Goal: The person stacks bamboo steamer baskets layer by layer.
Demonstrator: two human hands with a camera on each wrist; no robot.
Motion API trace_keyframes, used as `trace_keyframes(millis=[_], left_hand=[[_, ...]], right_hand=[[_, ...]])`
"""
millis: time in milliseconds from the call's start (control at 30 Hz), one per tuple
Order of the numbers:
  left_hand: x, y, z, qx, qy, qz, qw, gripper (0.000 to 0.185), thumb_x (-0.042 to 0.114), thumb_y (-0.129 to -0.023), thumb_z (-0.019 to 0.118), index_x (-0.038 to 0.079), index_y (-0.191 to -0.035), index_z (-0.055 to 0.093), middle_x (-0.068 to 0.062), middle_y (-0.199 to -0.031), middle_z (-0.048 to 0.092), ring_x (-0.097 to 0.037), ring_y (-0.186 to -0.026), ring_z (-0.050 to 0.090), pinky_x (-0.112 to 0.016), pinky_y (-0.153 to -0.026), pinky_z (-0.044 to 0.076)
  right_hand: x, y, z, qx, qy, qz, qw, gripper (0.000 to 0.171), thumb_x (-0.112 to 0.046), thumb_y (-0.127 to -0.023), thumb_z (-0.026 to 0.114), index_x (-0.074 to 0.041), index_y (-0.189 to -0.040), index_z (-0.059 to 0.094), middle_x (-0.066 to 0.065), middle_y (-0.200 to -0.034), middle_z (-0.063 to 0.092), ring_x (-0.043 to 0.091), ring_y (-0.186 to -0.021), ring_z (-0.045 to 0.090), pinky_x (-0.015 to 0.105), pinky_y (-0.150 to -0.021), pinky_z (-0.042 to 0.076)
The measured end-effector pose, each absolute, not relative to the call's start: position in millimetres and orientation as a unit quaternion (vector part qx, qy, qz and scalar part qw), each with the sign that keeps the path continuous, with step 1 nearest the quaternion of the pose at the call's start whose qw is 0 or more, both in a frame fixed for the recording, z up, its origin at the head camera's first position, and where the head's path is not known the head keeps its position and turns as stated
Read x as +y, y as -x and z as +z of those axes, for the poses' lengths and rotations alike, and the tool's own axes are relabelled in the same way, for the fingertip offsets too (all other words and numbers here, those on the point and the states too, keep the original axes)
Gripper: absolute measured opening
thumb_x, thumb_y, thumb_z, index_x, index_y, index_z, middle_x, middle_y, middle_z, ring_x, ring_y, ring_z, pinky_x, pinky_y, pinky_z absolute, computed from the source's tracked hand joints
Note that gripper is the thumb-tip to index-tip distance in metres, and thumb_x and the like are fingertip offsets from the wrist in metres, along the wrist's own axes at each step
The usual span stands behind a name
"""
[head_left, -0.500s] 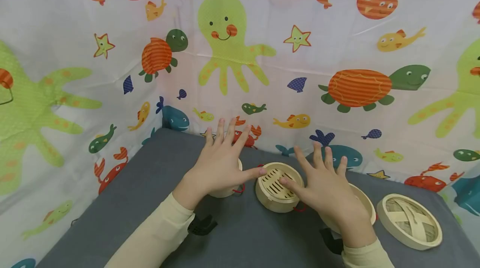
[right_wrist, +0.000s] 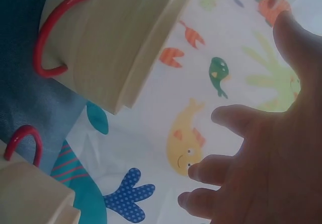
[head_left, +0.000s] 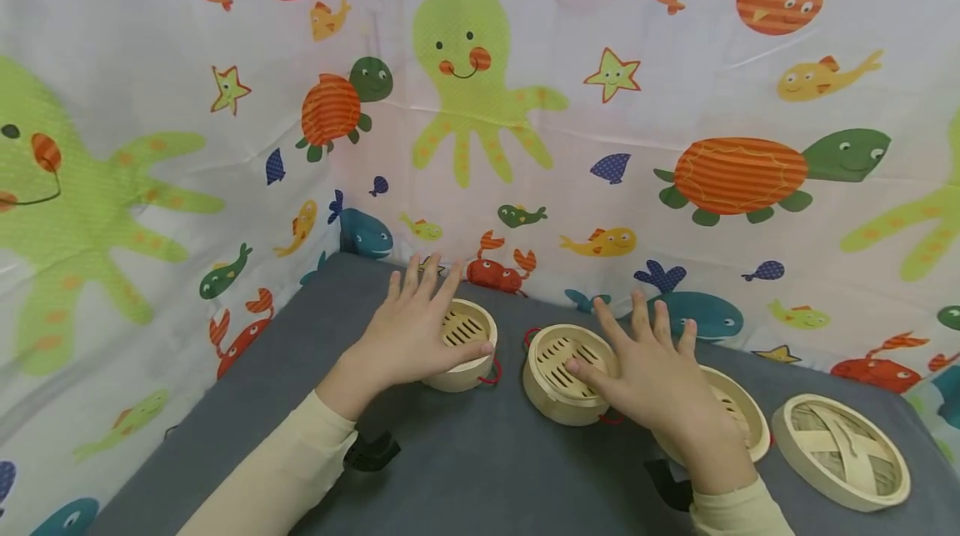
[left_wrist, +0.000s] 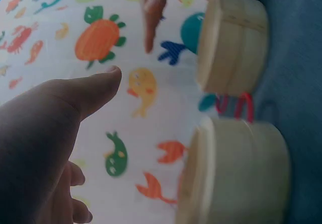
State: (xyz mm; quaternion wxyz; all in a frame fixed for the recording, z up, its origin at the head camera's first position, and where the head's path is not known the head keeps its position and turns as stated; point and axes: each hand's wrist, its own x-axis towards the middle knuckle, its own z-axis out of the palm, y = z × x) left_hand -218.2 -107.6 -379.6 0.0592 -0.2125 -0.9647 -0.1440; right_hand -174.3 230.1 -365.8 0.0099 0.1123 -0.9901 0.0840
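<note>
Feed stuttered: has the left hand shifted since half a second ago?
Yes. The left hand drew back leftward off the middle round bamboo steamer basket, its thumb now over the smaller left bamboo basket.

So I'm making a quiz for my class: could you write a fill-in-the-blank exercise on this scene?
1. The left hand hovers over the ____ of the three open bamboo steamer baskets.
2. The steamer lid lies at the far ____ of the row.
3. The table cover is ____.
4. Both hands have their fingers ____.

Missing words: leftmost; right; grey; spread
</note>
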Motion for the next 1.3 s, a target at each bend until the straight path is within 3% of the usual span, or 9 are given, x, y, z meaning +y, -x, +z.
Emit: trace_keyframes(millis=[333, 667, 833, 1100, 1300], left_hand=[[-137, 214, -416, -0.959, 0.179, -0.215, 0.04, 0.133, 0.086, -0.085, 0.071, 0.014, -0.178, 0.008, -0.022, -0.18, 0.012, -0.049, -0.165, 0.003, -0.069, -0.129, 0.016], [-151, 214, -451, -0.949, 0.154, -0.276, 0.013, 0.139, 0.091, -0.08, 0.07, 0.01, -0.177, 0.012, -0.015, -0.181, 0.018, -0.049, -0.165, 0.012, -0.081, -0.114, 0.034], [-158, 219, -459, -0.929, 0.15, -0.338, -0.022, 0.141, 0.088, -0.079, 0.076, 0.014, -0.177, 0.008, -0.01, -0.182, 0.013, -0.044, -0.167, 0.007, -0.08, -0.115, 0.033], [-162, 228, -474, -0.901, 0.174, -0.396, -0.019, 0.138, 0.074, -0.081, 0.086, 0.003, -0.175, 0.015, -0.019, -0.181, 0.014, -0.045, -0.166, 0.002, -0.074, -0.125, 0.02], [-162, 231, -480, -0.89, 0.173, -0.42, -0.022, 0.137, 0.069, -0.078, 0.091, 0.01, -0.176, 0.017, -0.015, -0.181, 0.018, -0.042, -0.167, 0.004, -0.075, -0.124, 0.019]], right_hand=[[229, 179, -375, -0.99, -0.108, 0.094, -0.013, 0.11, -0.092, -0.096, 0.042, -0.019, -0.176, 0.024, 0.037, -0.176, 0.005, 0.067, -0.157, 0.002, 0.089, -0.114, -0.007], [227, 182, -387, -0.991, -0.115, 0.073, -0.012, 0.106, -0.086, -0.099, 0.048, -0.016, -0.175, 0.028, 0.039, -0.174, 0.011, 0.068, -0.156, 0.011, 0.088, -0.115, 0.014], [225, 183, -390, -0.99, -0.117, 0.077, -0.014, 0.107, -0.086, -0.098, 0.05, -0.016, -0.175, 0.028, 0.038, -0.174, 0.012, 0.067, -0.156, 0.013, 0.086, -0.116, 0.019], [224, 185, -394, -0.99, -0.118, 0.073, -0.03, 0.108, -0.088, -0.096, 0.05, -0.018, -0.176, 0.027, 0.038, -0.174, 0.015, 0.067, -0.156, 0.016, 0.085, -0.115, 0.023], [224, 186, -397, -0.986, -0.127, 0.087, -0.058, 0.113, -0.091, -0.094, 0.049, -0.018, -0.176, 0.025, 0.036, -0.174, 0.019, 0.067, -0.154, 0.022, 0.085, -0.113, 0.027]])
